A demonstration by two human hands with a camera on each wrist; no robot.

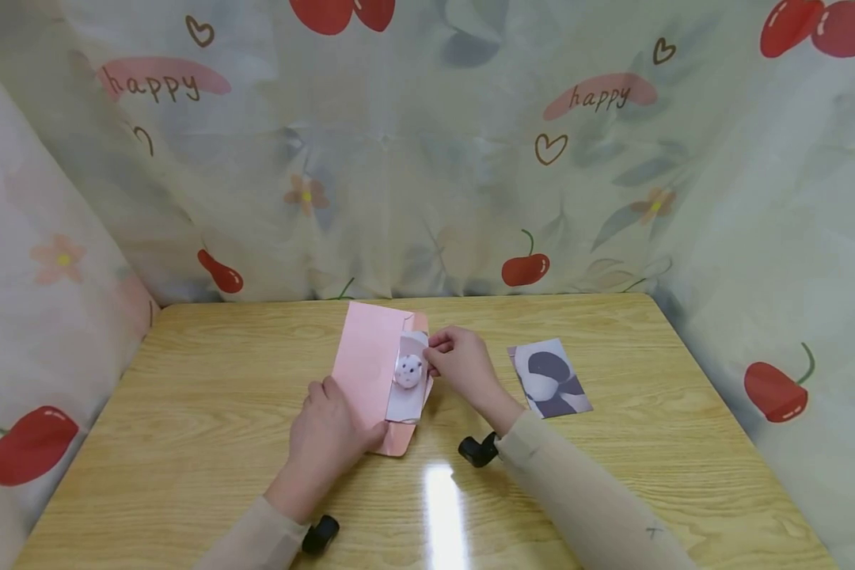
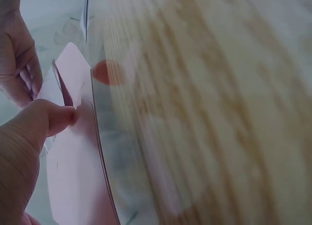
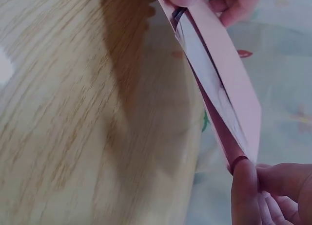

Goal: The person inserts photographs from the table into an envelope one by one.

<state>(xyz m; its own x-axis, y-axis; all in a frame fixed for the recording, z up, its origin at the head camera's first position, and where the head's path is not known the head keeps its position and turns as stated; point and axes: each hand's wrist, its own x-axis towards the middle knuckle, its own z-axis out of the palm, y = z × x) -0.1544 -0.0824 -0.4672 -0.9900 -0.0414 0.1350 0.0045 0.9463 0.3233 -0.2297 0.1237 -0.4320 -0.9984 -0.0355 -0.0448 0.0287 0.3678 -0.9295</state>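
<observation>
A pink envelope (image 1: 370,356) is held tilted over the table by my left hand (image 1: 331,427), its thumb lying along the near end of the opening. From that opening on the right side sticks a pale picture card (image 1: 408,400) with a white, dark-spotted round shape on it. My right hand (image 1: 466,368) pinches the card's right edge near its upper corner. In the right wrist view, white card edges (image 3: 207,64) show between the envelope's pink sides (image 3: 234,74). In the left wrist view, the left thumb (image 2: 53,118) presses on the envelope; the other left fingers are mostly hidden.
Another picture card (image 1: 550,378), purple-grey and white, lies on the wooden table (image 1: 207,380) to the right of my right hand. Black wrist devices (image 1: 478,450) sit at both sleeves. Patterned cloth (image 1: 399,158) hangs behind the table and along both sides.
</observation>
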